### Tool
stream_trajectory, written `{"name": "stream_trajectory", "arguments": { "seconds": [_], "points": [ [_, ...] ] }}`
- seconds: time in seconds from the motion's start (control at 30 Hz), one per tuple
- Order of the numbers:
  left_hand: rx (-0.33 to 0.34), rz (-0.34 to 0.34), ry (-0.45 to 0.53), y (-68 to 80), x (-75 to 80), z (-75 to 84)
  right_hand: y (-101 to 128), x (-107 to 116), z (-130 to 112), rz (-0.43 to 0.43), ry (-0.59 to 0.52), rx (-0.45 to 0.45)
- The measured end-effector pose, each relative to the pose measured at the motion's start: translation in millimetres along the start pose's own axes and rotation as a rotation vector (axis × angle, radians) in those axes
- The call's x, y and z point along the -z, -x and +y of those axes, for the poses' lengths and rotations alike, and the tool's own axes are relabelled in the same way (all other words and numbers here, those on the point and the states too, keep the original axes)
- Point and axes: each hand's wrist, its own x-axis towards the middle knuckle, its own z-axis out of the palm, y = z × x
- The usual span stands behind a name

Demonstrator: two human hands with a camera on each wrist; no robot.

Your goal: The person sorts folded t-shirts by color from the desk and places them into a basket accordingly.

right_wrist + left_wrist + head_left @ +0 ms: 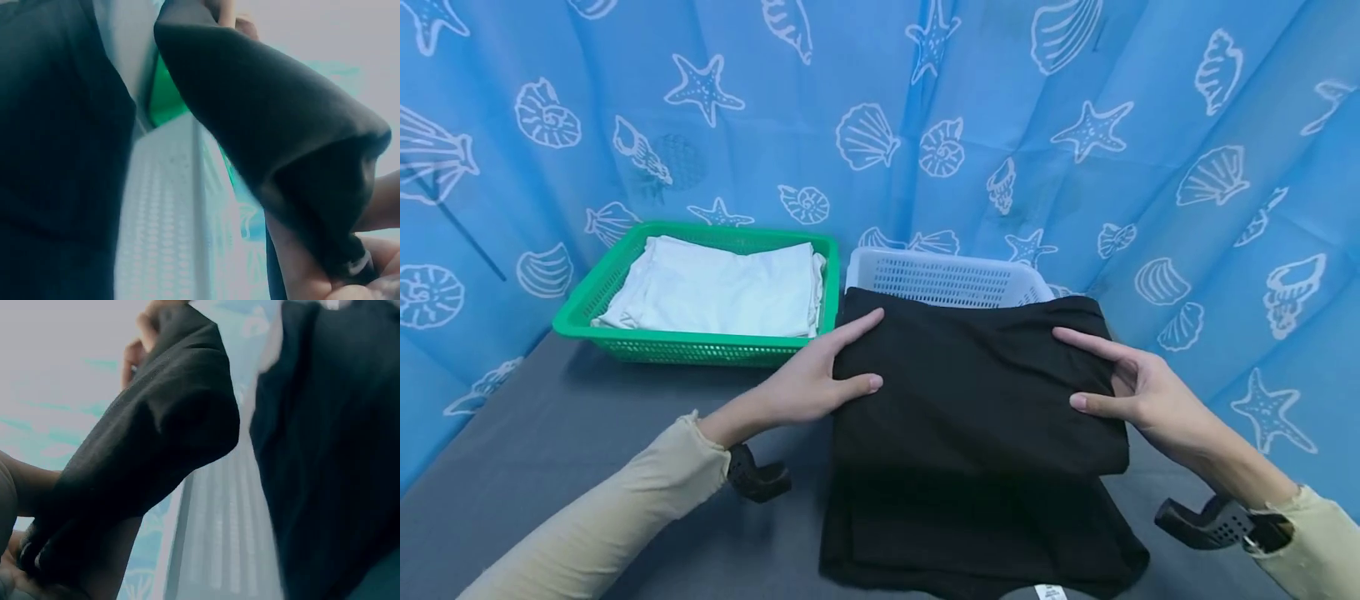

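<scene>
A folded black garment (970, 375) spans between both hands, raised in front of the white basket (940, 275). My left hand (805, 383) pinches its left edge, thumb on the near face. At the right edge my right hand (1157, 404) grips it the same way, fingers partly hidden behind the cloth. Below, more black clothing (977, 533) lies on the grey-covered table, a small white tag (1050, 592) at its near edge. Both wrist views show a gap between the held black cloth (156, 425) and this lower dark cloth (56, 156).
To the left stands a green basket (700, 340) with folded white clothes (722, 287) in it. The grey table cover (647, 433) stretches in front of it. Behind everything hangs a blue curtain (865, 75) with shells and starfish.
</scene>
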Motion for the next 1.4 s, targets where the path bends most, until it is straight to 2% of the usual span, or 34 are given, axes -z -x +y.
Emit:
{"name": "stream_trajectory", "arguments": {
  "seconds": [0.17,0.27,0.43,0.6,0.73,0.87,0.93,1.1,1.17,1.27,1.4],
  "points": [
    [0.010,-0.013,-0.089,-33.0,17.5,-3.0,-31,17,6,0.023,-0.022,0.001],
    [0.010,-0.019,-0.107,-56.6,26.9,-9.4,-50,29,8,0.043,-0.066,-0.030],
    [0.093,-0.007,-0.086,-90.9,39.1,-21.6,-82,49,12,0.028,-0.188,-0.094],
    [0.169,0.024,-0.085,-113.1,44.4,-29.0,-110,61,17,0.040,-0.178,-0.134],
    [0.194,0.037,-0.085,-123.2,42.9,-32.6,-123,64,23,0.060,-0.159,-0.150],
    [0.205,0.013,-0.081,-127.0,40.0,-33.3,-128,64,30,0.046,-0.162,-0.159],
    [0.240,0.004,-0.087,-127.7,39.2,-33.1,-129,63,33,0.047,-0.142,-0.191],
    [0.412,-0.042,-0.072,-122.3,34.6,-28.1,-123,55,32,0.114,0.149,-0.364],
    [0.436,-0.058,-0.075,-114.6,29.1,-21.4,-116,50,28,0.131,0.277,-0.406],
    [0.387,-0.024,-0.111,-97.7,17.4,-9.5,-104,42,21,0.136,0.363,-0.388],
    [0.291,0.093,-0.108,-70.2,0.0,1.5,-87,33,17,0.124,0.386,-0.324]
  ]
}}
